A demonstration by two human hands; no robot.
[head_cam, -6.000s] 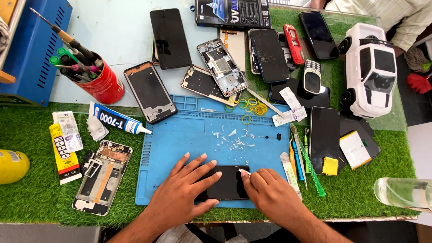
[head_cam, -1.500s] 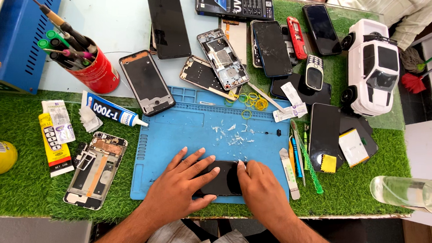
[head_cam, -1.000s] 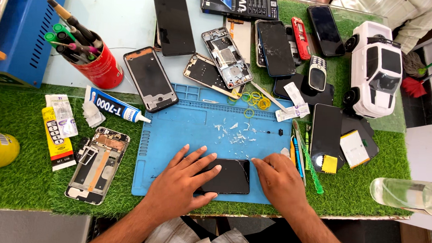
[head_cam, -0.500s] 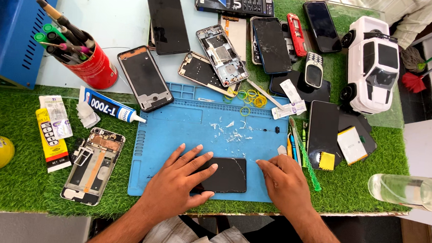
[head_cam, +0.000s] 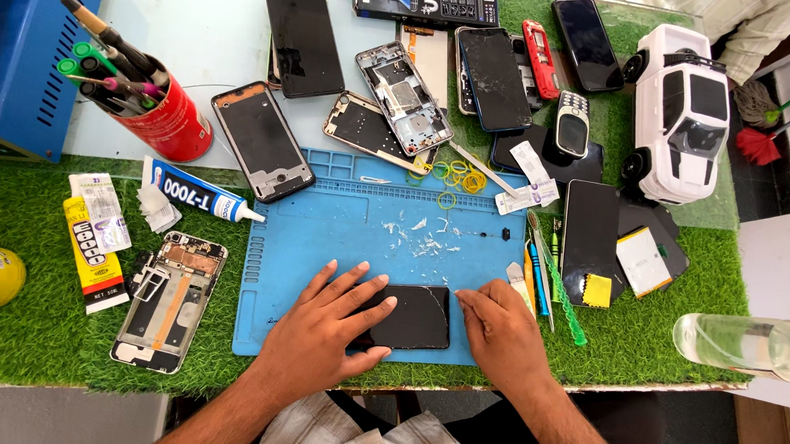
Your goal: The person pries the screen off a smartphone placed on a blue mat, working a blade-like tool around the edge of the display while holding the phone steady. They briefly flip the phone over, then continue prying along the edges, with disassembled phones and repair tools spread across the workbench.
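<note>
A black phone screen (head_cam: 417, 318) lies flat at the near edge of the blue work mat (head_cam: 322, 236). My left hand (head_cam: 326, 331) rests palm down on its left part, fingers spread over the glass. My right hand (head_cam: 497, 331) sits at the screen's right end, fingertips touching the upper right corner. Small white scraps (head_cam: 421, 237) are scattered on the mat above the screen.
An opened phone frame (head_cam: 170, 300) lies on the green turf at left, beside glue tubes (head_cam: 198, 194) and a yellow glue pack (head_cam: 87, 255). A red cup of tools (head_cam: 162, 115), several phones and frames, a white toy car (head_cam: 685, 111), tweezers and picks (head_cam: 541, 266), a clear bottle (head_cam: 749, 344).
My right hand slid off the screen's middle to its right end, uncovering the glass. The left hand stayed pressed on the left part.
</note>
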